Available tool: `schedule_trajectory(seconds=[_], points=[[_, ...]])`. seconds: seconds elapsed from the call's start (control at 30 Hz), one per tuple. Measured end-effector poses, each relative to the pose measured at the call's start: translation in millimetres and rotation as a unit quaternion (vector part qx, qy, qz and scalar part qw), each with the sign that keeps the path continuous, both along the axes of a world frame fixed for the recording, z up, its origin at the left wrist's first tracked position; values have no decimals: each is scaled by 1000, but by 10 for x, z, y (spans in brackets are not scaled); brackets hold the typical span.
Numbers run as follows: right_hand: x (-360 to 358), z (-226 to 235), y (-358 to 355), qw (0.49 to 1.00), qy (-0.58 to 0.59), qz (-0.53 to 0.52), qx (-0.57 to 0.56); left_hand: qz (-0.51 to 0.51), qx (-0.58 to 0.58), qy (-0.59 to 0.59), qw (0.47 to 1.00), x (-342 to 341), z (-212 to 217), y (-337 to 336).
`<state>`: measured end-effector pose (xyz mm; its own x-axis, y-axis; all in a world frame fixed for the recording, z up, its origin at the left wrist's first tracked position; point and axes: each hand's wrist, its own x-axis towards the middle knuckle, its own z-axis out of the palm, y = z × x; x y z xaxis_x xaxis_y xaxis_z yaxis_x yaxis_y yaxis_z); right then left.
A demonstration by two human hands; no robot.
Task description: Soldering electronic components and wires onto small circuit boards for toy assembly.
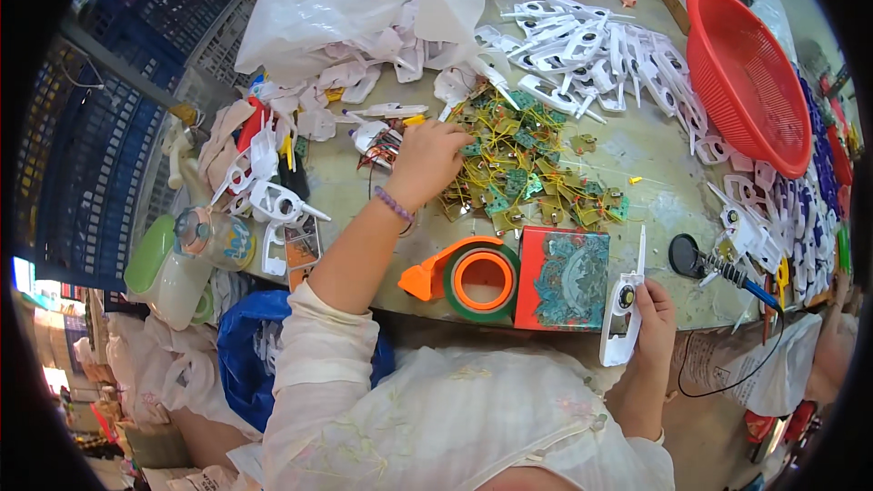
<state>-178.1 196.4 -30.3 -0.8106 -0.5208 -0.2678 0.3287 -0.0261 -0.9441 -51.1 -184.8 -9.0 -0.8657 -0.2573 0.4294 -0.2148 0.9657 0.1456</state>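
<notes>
My left hand [427, 159] reaches out over the table and rests on the near left edge of a heap of small green circuit boards with yellow wires [523, 173]; whether its fingers pinch one is hidden. My right hand [653, 314] grips a white plastic gun-shaped shell [623, 314] at the table's front edge, its thin tip pointing away from me. An orange tape dispenser with a green roll [473, 277] and a red box with a teal pattern [564, 277] lie between my hands.
Several white plastic shells [591, 45] are heaped at the back beside a red basket [746, 73]. A white plastic bag [355, 0] sits at the back left. A soldering iron [727, 273] lies at right. A bottle [205, 241] stands at left.
</notes>
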Motion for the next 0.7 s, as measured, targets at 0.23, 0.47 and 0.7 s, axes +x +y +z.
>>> schedule_trajectory(seconds=[0.23, 0.47, 0.7], points=[[-233, -120, 31, 999, 12, 21, -39, 70, 82, -131, 986, -156, 40, 39], [-331, -180, -77, 999, 29, 38, 7, 228, 142, 158, 950, -182, -143, -1158], [-250, -232, -28, 994, 66, 62, 54, 265, 675, 338, 601, -383, -322, -2539]])
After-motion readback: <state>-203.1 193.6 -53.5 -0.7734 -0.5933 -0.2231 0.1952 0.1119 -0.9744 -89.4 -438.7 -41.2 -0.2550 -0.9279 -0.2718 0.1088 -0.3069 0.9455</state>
